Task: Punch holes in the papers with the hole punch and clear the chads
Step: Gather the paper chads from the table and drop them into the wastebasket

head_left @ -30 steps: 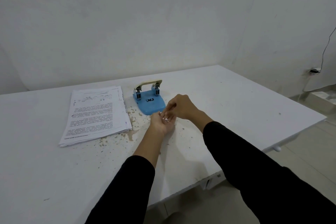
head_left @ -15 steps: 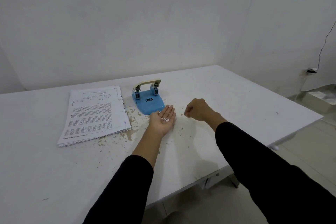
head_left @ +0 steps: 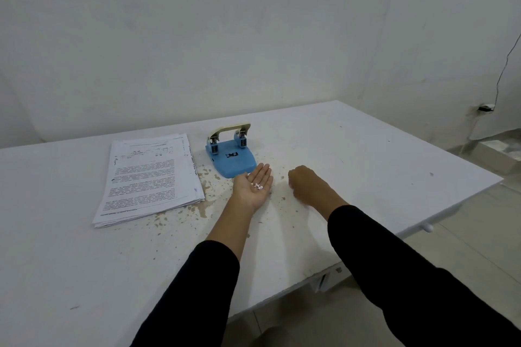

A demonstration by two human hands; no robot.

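Left hand (head_left: 253,187) lies palm-up, fingers spread, cradling white chads (head_left: 258,185); the curled right hand (head_left: 303,182) – grip unclear – rests just right, nearer the table's (head_left: 366,149) stray specks.

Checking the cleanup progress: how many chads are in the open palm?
About 6, as best I can tell: small white chads clustered mid-palm on the left hand. They overlap, so some may be hidden. The right hand is curled beside it.

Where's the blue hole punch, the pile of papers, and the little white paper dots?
blue hole punch (head_left: 232,160): head view, on its flat base.
stack of printed papers (head_left: 146,177): head view, top sheet's middle.
small white paper chads (head_left: 258,185): head view, cluster in the open left palm.
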